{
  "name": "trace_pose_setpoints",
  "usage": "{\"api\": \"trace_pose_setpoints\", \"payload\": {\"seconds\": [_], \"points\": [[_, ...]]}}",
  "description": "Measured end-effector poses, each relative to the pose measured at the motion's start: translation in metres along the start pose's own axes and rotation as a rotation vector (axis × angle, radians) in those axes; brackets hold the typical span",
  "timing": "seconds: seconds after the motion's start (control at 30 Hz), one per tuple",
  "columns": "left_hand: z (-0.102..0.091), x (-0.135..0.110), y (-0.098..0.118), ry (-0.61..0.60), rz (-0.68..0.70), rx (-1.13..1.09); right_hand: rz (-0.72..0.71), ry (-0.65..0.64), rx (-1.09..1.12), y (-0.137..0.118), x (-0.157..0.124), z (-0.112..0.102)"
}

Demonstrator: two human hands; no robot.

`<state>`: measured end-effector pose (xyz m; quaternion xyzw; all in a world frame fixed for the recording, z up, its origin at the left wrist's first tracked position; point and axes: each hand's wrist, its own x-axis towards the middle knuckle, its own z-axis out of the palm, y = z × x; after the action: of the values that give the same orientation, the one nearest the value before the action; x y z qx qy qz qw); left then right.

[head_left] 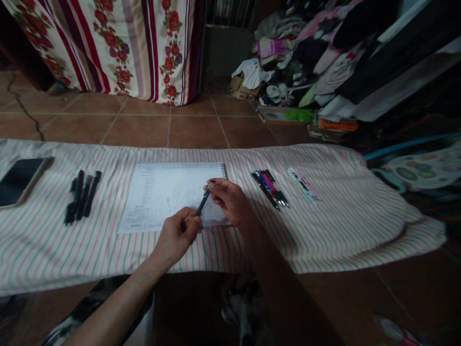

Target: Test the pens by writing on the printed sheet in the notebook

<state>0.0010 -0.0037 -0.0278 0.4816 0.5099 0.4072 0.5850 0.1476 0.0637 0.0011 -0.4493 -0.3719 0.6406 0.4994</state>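
Grip of the left hand [178,235] closed on the lower end of a dark pen [202,202], fingertips pinched tight. Grip of the right hand [230,199] narrow as well, thumb and forefinger clamped on the upper end. Pen tilted, hanging just above the lower right part of an open spiral notebook [162,192]; contact between tip and page impossible to tell.

Judging by the hold at both ends: cap or barrel being worked, off or on not clear. On that reading, next move calling for a firm hold at one end and a straight pull or push along the pen's line at the other, tip kept off the paper.

Notebook lying flat at the middle of a table [324,226] under a striped cloth. To its left, well apart, a bundle of black markers [82,196]; farther left, a dark phone [19,181] near the table's end. To the right, a pack of pens [270,188], then a slimmer pale pack [303,184].

Near edge of the table right under both wrists, so little room for drawing back. Open stretches of cloth beside the notebook and beyond the pale pack. Past the far edge, tiled floor [194,129], flowered fabric [108,43] and a heap of clothes [306,48].
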Motion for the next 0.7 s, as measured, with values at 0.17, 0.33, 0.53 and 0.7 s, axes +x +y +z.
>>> {"api": "trace_pose_setpoints", "payload": {"seconds": [0.17, 0.33, 0.53, 0.7], "points": [[-0.001, -0.001, -0.003, 0.001, 0.019, 0.090, -0.032, 0.035, 0.009, 0.003, -0.001, 0.003], [0.000, 0.003, 0.006, -0.010, -0.030, -0.103, 0.040, -0.157, 0.064, -0.005, -0.008, 0.004], [0.000, 0.001, 0.008, 0.001, -0.012, -0.090, -0.015, -0.067, -0.026, 0.003, -0.003, 0.002], [0.001, 0.000, 0.003, 0.002, 0.021, 0.000, -0.055, -0.017, -0.064, 0.007, -0.002, 0.004]]}}
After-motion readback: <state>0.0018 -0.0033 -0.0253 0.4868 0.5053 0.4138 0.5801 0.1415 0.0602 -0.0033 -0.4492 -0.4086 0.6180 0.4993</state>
